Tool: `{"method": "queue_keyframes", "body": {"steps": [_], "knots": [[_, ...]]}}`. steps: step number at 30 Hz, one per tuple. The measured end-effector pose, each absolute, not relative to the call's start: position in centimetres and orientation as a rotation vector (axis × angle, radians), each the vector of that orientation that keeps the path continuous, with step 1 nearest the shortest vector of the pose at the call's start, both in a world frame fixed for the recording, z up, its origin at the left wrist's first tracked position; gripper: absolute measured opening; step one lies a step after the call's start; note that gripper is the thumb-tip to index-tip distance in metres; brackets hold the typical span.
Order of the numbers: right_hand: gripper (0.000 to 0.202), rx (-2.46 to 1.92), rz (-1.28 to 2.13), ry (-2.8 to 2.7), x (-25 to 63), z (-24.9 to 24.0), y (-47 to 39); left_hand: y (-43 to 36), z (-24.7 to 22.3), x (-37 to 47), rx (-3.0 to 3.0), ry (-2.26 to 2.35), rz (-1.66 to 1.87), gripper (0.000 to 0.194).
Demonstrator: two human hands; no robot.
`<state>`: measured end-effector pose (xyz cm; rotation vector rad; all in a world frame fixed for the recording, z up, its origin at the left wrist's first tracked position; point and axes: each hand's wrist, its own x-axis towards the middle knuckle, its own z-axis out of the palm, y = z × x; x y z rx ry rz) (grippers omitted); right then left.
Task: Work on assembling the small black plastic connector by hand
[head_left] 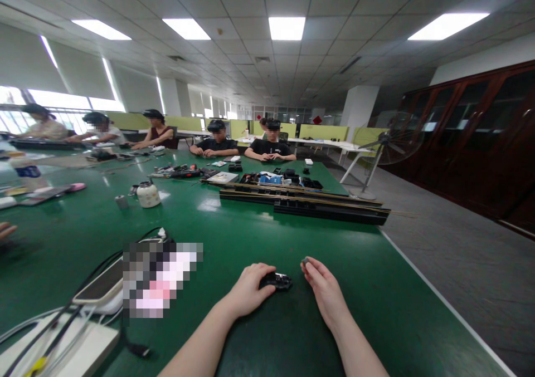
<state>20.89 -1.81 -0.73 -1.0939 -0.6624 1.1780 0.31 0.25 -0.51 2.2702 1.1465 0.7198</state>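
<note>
My left hand [253,289] curls over a small black device [279,280] that rests on the green table, fingers on its far side and thumb on its near side. The device's right end sticks out of the grip and shows bright metallic parts; my palm hides the rest. A short way to the right, my right hand [321,285] is raised a little with thumb and fingers pinched on a small grey piece [305,261]. The grey piece and the device are apart. What kind of piece it is cannot be made out.
Left of my hands lie a white power bank [100,288], several cables and a white box [83,343]. Further off stand a jar [148,195] and a grey cylinder [121,201]. Long black trays [334,213] with thin rods lie ahead. Several people sit around the green table [234,232].
</note>
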Motion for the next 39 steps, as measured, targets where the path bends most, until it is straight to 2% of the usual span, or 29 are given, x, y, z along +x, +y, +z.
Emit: {"method": "queue_keyframes", "body": {"steps": [22,39], "knots": [[0.047,-1.115,1.156,-0.696,20.91,-0.78,-1.78,0.13,-0.21,0.39,2.268,1.164,0.710,0.038],[0.043,-1.125,1.143,-0.740,20.99,-1.27,-1.65,0.22,-0.32,0.42,2.264,1.153,0.726,0.038]]}}
